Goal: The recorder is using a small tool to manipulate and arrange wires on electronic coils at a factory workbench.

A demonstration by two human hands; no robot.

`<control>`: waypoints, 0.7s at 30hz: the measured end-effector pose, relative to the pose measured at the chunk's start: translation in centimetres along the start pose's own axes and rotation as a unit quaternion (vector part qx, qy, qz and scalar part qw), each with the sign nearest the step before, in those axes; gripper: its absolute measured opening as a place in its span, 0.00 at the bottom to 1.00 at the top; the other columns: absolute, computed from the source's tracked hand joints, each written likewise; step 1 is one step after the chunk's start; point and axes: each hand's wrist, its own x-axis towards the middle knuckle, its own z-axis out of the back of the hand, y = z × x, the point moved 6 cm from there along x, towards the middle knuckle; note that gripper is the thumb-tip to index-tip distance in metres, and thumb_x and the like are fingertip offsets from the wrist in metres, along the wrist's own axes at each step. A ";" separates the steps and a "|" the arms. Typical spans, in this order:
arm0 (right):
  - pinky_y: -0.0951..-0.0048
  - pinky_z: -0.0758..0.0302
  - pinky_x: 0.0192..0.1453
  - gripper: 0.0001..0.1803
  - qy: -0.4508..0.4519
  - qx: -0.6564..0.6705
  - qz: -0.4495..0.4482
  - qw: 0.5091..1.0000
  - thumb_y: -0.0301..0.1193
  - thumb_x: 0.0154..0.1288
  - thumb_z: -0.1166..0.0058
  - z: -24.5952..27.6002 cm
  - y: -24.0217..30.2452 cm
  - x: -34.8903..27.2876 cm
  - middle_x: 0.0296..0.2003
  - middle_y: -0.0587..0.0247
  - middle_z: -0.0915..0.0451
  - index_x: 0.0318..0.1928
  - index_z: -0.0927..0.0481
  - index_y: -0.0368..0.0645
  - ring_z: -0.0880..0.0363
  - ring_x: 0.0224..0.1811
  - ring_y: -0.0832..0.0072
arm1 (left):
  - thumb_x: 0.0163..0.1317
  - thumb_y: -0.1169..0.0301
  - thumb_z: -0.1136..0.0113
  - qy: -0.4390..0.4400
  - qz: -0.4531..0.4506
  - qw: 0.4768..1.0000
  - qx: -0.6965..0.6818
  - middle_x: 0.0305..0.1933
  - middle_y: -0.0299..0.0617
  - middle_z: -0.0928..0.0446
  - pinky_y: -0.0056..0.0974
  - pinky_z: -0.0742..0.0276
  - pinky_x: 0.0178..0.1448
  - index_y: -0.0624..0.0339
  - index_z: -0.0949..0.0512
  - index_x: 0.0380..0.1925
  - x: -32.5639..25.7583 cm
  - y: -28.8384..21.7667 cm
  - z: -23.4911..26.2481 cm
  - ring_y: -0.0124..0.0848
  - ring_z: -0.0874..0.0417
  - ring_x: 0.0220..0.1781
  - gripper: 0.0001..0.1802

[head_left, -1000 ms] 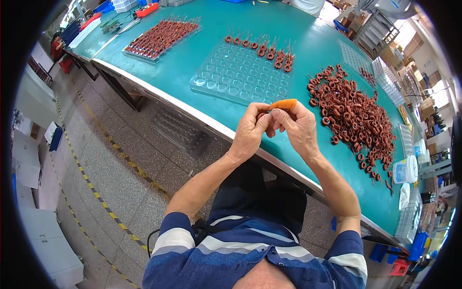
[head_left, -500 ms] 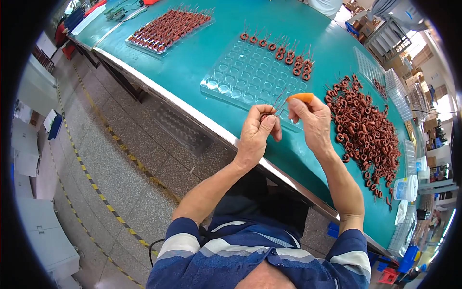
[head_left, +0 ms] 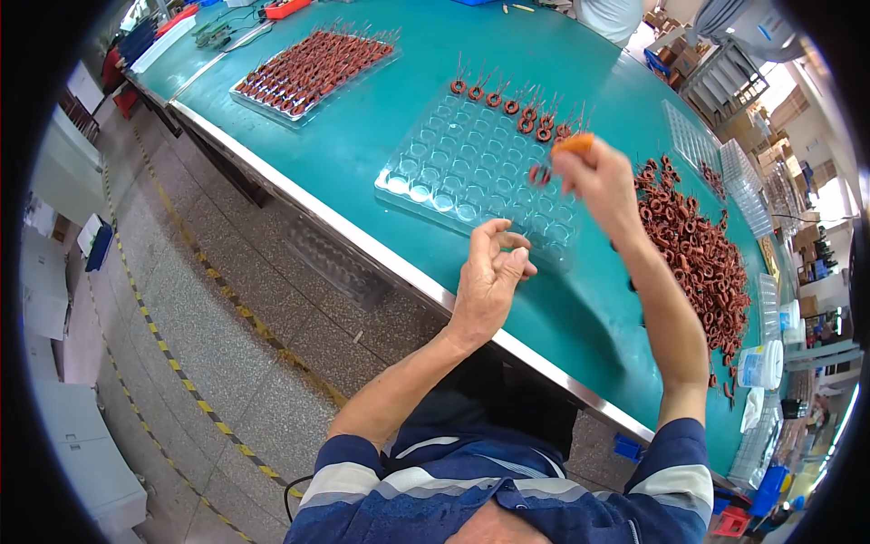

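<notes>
My right hand (head_left: 598, 186), an orange finger cot (head_left: 573, 143) on one finger, is over the right part of a clear plastic tray (head_left: 395, 192) with round pockets. A reddish-brown wound ring coil (head_left: 540, 174) is held at its fingertips, smeared by motion. Just off the tray's near edge, my left hand (head_left: 489, 281) has loosely curled fingers, slightly apart, with nothing visible in them. Several ring coils (head_left: 494, 100) with upright wire leads sit along the tray's far edge; those at its right end are partly hidden by my right hand.
A heap of loose ring coils (head_left: 693, 263) lies to the right. At the far left stands a tray filled with coils (head_left: 313, 72). Clear trays (head_left: 693, 136) and a white tub (head_left: 761, 364) line the right side. The table's pale edge (head_left: 408, 281) runs in front of me.
My right hand has moved up and away from my left, carrying the coil over the tray. My left hand has let go of the coil and stays near the tray's front edge.
</notes>
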 end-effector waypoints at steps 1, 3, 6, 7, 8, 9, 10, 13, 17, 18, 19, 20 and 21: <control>0.77 0.28 0.26 0.10 -0.017 -0.023 0.019 0.999 0.30 0.62 0.45 0.7 -0.9 2.3 0.22 0.64 0.20 0.37 0.19 0.36 0.24 0.21 0.82 | 0.70 0.69 0.50 0.002 0.002 1.000 0.003 0.46 0.47 0.25 0.32 0.23 0.43 0.67 0.42 0.58 0.0 0.0 -0.2 0.28 0.20 0.37 0.22; 0.76 0.27 0.25 0.10 -0.036 -0.043 0.040 0.998 0.31 0.61 0.45 0.8 -3.0 5.7 0.21 0.63 0.20 0.37 0.19 0.36 0.24 0.20 0.81 | 0.70 0.71 0.51 0.015 0.016 1.000 0.012 0.46 0.47 0.27 0.32 0.24 0.45 0.67 0.42 0.58 -0.1 -0.2 -0.2 0.28 0.21 0.39 0.21; 0.73 0.26 0.25 0.10 0.003 -0.104 0.007 0.995 0.31 0.60 0.45 -0.1 -7.1 7.5 0.22 0.62 0.19 0.37 0.18 0.38 0.24 0.19 0.79 | 0.69 0.74 0.51 0.040 0.035 0.998 0.018 0.46 0.46 0.27 0.32 0.25 0.46 0.66 0.41 0.58 0.0 0.2 -0.8 0.27 0.21 0.40 0.20; 0.73 0.26 0.25 0.09 0.009 -0.118 -0.003 0.993 0.30 0.59 0.46 0.1 -8.3 7.4 0.23 0.61 0.19 0.37 0.18 0.39 0.24 0.19 0.79 | 0.69 0.74 0.51 0.052 0.040 0.998 0.016 0.45 0.46 0.26 0.32 0.25 0.46 0.66 0.40 0.57 0.2 0.6 -1.4 0.28 0.21 0.40 0.19; 0.72 0.26 0.26 0.09 0.016 -0.097 -0.033 0.995 0.29 0.60 0.46 0.1 -8.9 7.5 0.24 0.60 0.19 0.37 0.18 0.38 0.25 0.19 0.79 | 0.68 0.75 0.52 0.036 0.050 0.998 0.018 0.45 0.46 0.26 0.32 0.25 0.45 0.66 0.39 0.57 0.2 0.9 -1.4 0.28 0.21 0.40 0.18; 0.71 0.26 0.26 0.10 0.034 -0.113 0.008 0.993 0.28 0.60 0.47 -0.1 -8.2 7.4 0.24 0.61 0.19 0.39 0.19 0.38 0.25 0.20 0.80 | 0.68 0.76 0.52 0.022 0.060 0.998 0.020 0.44 0.46 0.25 0.32 0.25 0.45 0.66 0.38 0.56 0.0 1.1 -1.2 0.28 0.21 0.39 0.18; 0.69 0.25 0.29 0.12 0.044 -0.043 0.004 0.998 0.29 0.61 0.46 -1.0 -6.8 6.8 0.25 0.57 0.18 0.44 0.21 0.38 0.24 0.21 0.76 | 0.68 0.76 0.53 0.013 0.045 0.998 0.032 0.44 0.46 0.25 0.32 0.24 0.44 0.66 0.37 0.56 -0.3 0.6 -0.6 0.29 0.21 0.39 0.17; 0.62 0.23 0.38 0.21 -0.020 -0.218 0.086 0.972 0.36 0.64 0.43 1.9 -6.5 6.6 0.37 0.46 0.17 0.53 0.27 0.36 0.18 0.31 0.58 | 0.69 0.76 0.53 0.013 0.042 0.999 0.031 0.42 0.44 0.24 0.31 0.24 0.42 0.65 0.35 0.55 -0.5 0.1 -0.2 0.28 0.21 0.38 0.15; 0.53 0.25 0.48 0.19 -0.030 -0.415 0.087 0.905 0.37 0.61 0.45 12.5 -11.4 5.2 0.41 0.44 0.19 0.49 0.25 0.40 0.21 0.45 0.50 | 0.69 0.75 0.52 0.037 0.042 0.998 0.029 0.42 0.43 0.24 0.30 0.25 0.41 0.67 0.34 0.53 0.0 0.4 -0.6 0.26 0.21 0.38 0.14; 0.53 0.25 0.48 0.19 -0.029 -0.459 0.074 0.885 0.37 0.59 0.44 15.4 -12.9 4.2 0.42 0.43 0.20 0.48 0.24 0.39 0.21 0.45 0.49 | 0.69 0.75 0.52 0.048 0.045 0.997 0.032 0.41 0.42 0.24 0.30 0.25 0.41 0.67 0.34 0.52 0.1 0.6 -0.8 0.26 0.21 0.37 0.14; 0.53 0.25 0.47 0.19 0.014 -0.492 -0.017 0.870 0.36 0.58 0.44 16.8 -13.7 3.7 0.42 0.43 0.20 0.47 0.24 0.38 0.21 0.45 0.49 | 0.69 0.75 0.52 0.049 0.048 0.997 0.038 0.41 0.41 0.24 0.30 0.25 0.40 0.67 0.33 0.52 0.1 0.8 -0.7 0.25 0.21 0.37 0.13; 0.53 0.25 0.47 0.19 0.055 -0.520 -0.107 0.846 0.36 0.56 0.43 18.4 -14.3 2.9 0.41 0.44 0.19 0.45 0.23 0.38 0.21 0.44 0.50 | 0.70 0.75 0.52 0.046 0.043 0.997 0.037 0.39 0.40 0.24 0.29 0.25 0.39 0.66 0.31 0.50 0.0 0.8 -0.6 0.25 0.21 0.37 0.11; 0.52 0.25 0.45 0.18 0.077 -0.496 -0.096 0.860 0.36 0.54 0.43 20.7 -15.8 1.5 0.37 0.43 0.19 0.42 0.22 0.37 0.21 0.43 0.50 | 0.70 0.75 0.52 0.052 0.043 0.997 0.035 0.39 0.40 0.24 0.29 0.25 0.39 0.66 0.31 0.50 0.2 0.7 -1.0 0.25 0.21 0.37 0.11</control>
